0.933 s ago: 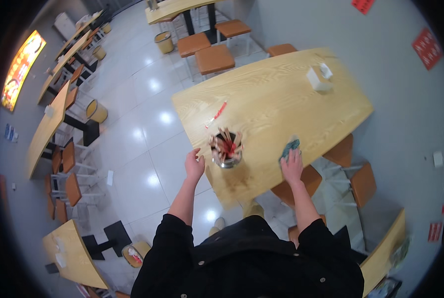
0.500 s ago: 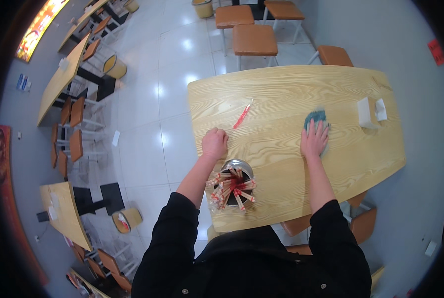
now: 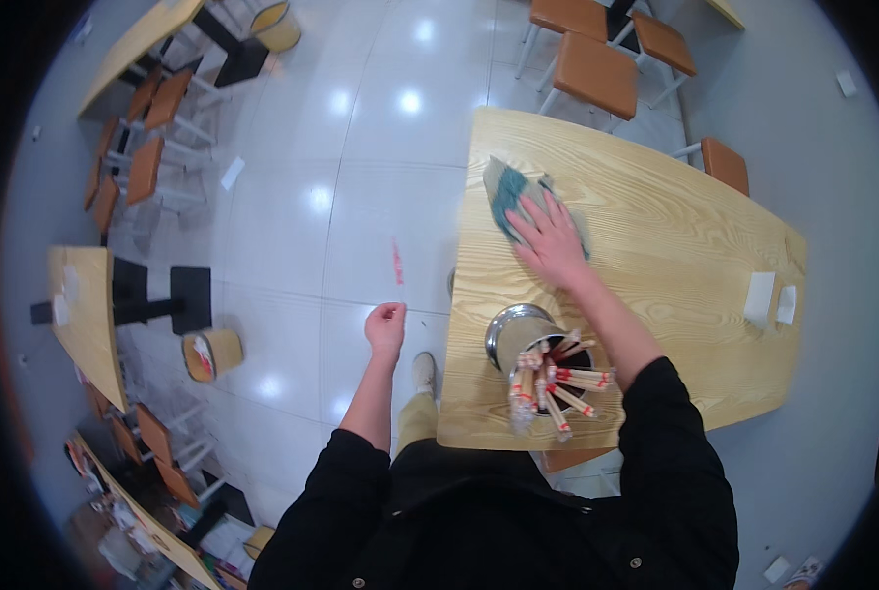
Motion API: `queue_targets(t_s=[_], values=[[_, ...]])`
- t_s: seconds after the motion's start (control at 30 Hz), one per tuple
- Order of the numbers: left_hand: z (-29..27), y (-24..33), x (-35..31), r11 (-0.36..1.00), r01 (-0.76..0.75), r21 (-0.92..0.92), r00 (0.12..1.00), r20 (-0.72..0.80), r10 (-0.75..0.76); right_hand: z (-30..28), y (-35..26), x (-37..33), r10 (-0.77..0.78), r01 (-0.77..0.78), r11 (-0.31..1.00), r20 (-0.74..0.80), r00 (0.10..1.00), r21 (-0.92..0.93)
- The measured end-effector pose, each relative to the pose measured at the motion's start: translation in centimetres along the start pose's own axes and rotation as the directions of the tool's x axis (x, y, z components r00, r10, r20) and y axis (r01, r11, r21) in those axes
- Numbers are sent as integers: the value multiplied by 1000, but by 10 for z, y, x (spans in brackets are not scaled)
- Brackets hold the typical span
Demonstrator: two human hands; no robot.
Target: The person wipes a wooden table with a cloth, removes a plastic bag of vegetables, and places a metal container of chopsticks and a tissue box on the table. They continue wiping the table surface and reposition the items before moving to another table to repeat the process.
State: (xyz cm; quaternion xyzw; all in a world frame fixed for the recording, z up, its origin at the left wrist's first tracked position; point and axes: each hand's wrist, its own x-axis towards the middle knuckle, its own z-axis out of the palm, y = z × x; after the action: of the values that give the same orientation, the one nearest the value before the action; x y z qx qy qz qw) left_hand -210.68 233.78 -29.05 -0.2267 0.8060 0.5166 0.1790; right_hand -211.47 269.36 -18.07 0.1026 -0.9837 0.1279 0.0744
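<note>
Fingers [image 3: 536,211] spread on cloth [image 3: 505,191] (chopstick canister [image 3: 525,334] nearby).

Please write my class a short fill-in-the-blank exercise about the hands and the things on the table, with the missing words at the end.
1. The right hand lies spread on a teal and grey ____.
2. In the picture, the left hand shows against the tiled ____, not the table.
3. The metal container holds a bunch of wrapped ____.
4. On the table, the white box stands to the ____ of the container.

Missing words: cloth; floor; chopsticks; right.
</note>
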Motion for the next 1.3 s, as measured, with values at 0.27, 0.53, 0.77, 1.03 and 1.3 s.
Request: queue_targets(t_s=[0.27, 0.53, 0.77, 1.03, 1.3], values=[[55, -80, -7, 893, -79, 444, 949, 307, -68, -14, 23, -111, 351, -362, 929, -132, 927, -77], [124, -89, 33, 732, -177, 658, 810, 520, -272, -4, 27, -113, 276, -283, 959, -205, 939, -4], [165, -107, 52, 747, -223, 626, 757, 595, -272, -4, 29, -114, 273, -272, 962, -199, 941, 30], [43, -17, 22, 985, -97, -143, 843, 514, 157, -4, 29, -115, 321, -341, 935, -178, 930, -98], [8, 134, -160, 469, -780, -413, 164, 589, 792, -3, 20, -113, 403, -439, 882, -210, 891, -170]])
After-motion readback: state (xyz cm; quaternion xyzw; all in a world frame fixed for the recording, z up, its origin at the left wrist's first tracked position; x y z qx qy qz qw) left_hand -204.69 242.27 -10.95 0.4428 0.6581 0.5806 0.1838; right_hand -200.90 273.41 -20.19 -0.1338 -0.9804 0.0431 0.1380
